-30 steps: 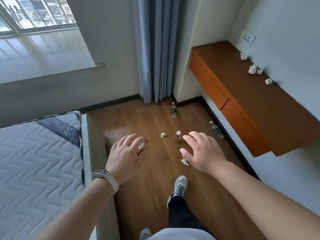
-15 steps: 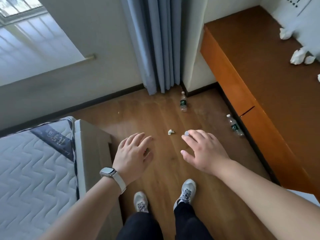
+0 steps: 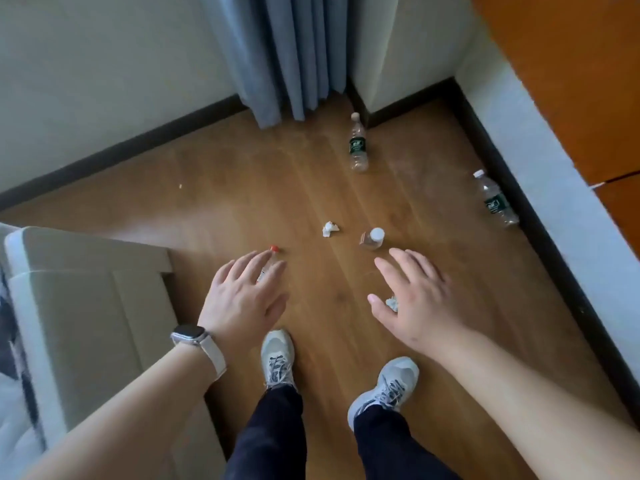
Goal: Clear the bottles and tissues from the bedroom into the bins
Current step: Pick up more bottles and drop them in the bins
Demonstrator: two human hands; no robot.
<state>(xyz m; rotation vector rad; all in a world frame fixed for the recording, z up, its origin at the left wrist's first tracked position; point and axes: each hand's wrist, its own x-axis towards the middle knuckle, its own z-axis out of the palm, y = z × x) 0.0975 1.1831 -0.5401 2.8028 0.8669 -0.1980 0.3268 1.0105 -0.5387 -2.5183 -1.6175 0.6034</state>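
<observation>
Both hands (image 3: 417, 299) spread empty, green-label bottle (image 3: 358, 143) lying cap toward curtain (image 3: 294, 50)

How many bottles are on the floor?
4. One by the curtain, one along the right wall, a white-capped one ahead of the right hand, and a red-capped one mostly hidden under the left hand. More may be out of view.

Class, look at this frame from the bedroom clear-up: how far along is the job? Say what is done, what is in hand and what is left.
Done: nothing visibly; no bin is in view. In hand: nothing held; the open left hand reaches over a red-capped bottle, the open right hand over a tissue. Left: another tissue, a white-capped bottle and two green-labelled bottles on the floor.
</observation>
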